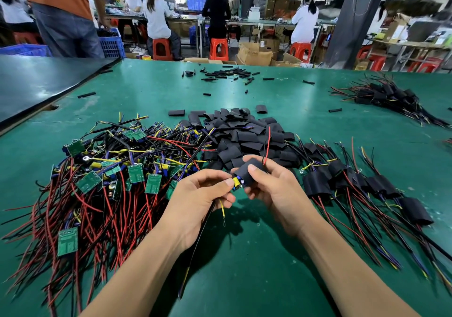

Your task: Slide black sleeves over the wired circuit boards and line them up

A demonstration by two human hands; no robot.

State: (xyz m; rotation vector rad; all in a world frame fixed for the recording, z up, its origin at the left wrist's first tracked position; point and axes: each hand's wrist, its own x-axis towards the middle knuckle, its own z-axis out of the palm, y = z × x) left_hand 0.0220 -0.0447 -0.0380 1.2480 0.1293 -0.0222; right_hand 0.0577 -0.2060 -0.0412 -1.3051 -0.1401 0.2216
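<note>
My left hand pinches a wired circuit board by its exposed end, where yellow and blue parts show. Its black and yellow wires hang down below the palm. My right hand grips a black sleeve that covers most of the board; red and black wires stick up out of the sleeve's far end. A tangled heap of bare green boards with red and black wires lies to the left. A pile of loose black sleeves sits just beyond my hands. Sleeved boards lie in a row on the right.
The green table has a dark raised panel at far left. Another bundle of sleeved boards lies far right, and small thin black tube pieces are scattered at the back. People sit on red stools at benches behind.
</note>
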